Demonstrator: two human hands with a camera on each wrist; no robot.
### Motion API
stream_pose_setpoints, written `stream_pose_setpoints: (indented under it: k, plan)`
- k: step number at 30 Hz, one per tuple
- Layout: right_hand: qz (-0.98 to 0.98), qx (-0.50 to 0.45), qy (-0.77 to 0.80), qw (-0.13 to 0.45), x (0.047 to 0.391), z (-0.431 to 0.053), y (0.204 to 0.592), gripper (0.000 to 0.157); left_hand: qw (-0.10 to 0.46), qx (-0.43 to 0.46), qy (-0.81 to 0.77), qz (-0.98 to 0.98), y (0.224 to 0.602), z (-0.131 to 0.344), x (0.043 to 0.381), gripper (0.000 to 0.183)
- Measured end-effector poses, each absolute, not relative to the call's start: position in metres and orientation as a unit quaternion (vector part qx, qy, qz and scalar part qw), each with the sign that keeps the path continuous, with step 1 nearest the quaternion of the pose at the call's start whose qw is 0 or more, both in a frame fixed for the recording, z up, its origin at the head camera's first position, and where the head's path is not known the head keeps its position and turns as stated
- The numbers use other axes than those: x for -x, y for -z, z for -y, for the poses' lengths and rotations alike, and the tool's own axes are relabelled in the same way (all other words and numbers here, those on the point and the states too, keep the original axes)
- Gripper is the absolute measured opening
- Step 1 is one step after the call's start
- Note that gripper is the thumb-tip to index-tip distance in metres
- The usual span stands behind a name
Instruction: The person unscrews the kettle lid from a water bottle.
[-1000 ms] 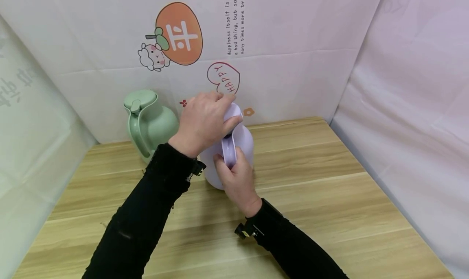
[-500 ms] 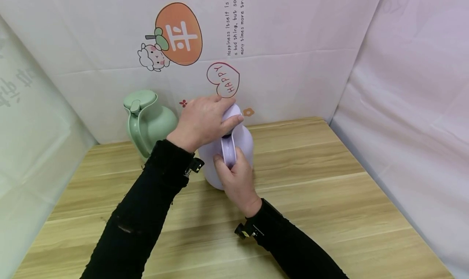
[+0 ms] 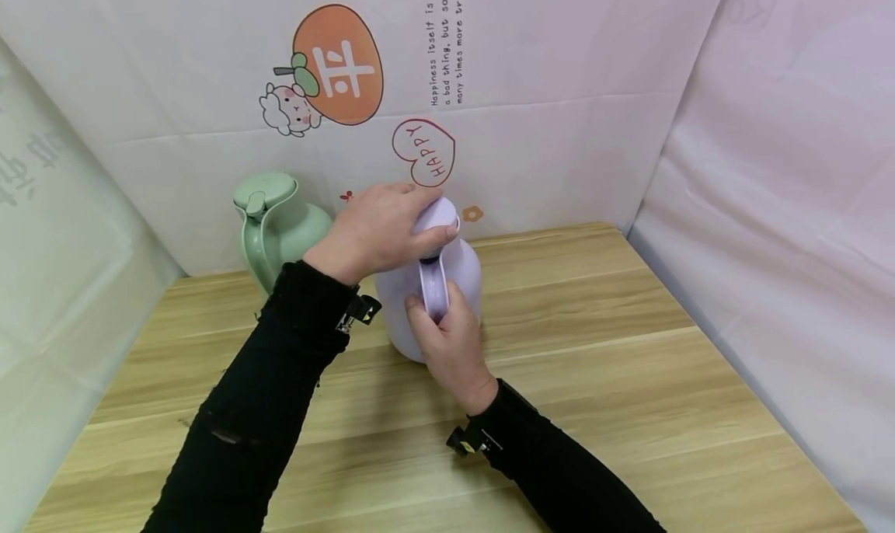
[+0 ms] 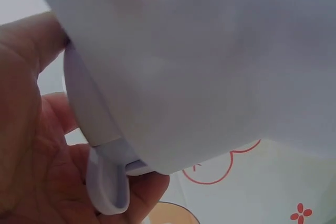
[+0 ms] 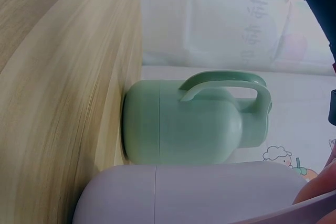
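A pale purple thermos jug (image 3: 464, 273) stands upright on the wooden table in the head view. My left hand (image 3: 381, 228) lies over its top and grips the lid (image 3: 437, 216), thumb on the near side. In the left wrist view the fingers curl round the lid's edge, by a small rounded tab (image 4: 109, 184). Lower down, my right hand (image 3: 457, 350) holds the jug's handle (image 3: 434, 288), thumb to its left. The right wrist view shows only a bit of that hand at the right edge, beside the purple body (image 5: 205, 190).
To the left, near the back cloth, stands a green thermos jug (image 3: 301, 226), partly hidden by my left arm. A printed white cloth (image 3: 559, 152) rises behind the wooden table (image 3: 594, 346). More cloth hangs at both sides.
My left hand has shifted slightly left on the lid, and more of the lid's top shows. The right hand keeps its hold on the handle. The jug stays in place.
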State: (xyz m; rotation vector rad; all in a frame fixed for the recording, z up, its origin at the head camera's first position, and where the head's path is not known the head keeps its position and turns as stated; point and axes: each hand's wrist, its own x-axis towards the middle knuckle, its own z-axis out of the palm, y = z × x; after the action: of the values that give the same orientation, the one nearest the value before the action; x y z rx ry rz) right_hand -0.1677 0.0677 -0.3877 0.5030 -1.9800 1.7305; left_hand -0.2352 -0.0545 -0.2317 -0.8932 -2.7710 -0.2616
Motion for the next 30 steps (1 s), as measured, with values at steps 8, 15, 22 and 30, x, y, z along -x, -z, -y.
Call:
stream_pose_setpoints:
  k: [8, 15, 22, 30]
  plan:
    - [0.722, -0.185, -0.625, 0.233, 0.167, -0.068, 0.387, 0.021, 0.085, 0.3, 0.101, 0.945, 0.227, 0.057, 0.234, 0.049]
    - [0.723, -0.176, -0.628, 0.227, 0.166, -0.068, 0.386, 0.025, 0.108, 0.273, 0.09, 0.952, 0.231, 0.055, 0.234, 0.065]
    - [0.726, -0.169, -0.627, 0.225, 0.165, -0.068, 0.387, 0.024, 0.141, 0.241, 0.083, 0.957, 0.237, 0.052, 0.234, 0.068]
    - [0.729, -0.164, -0.626, 0.225, 0.165, -0.068, 0.387, 0.024, 0.152, 0.212, 0.073, 0.963, 0.239, 0.05, 0.233, 0.073]
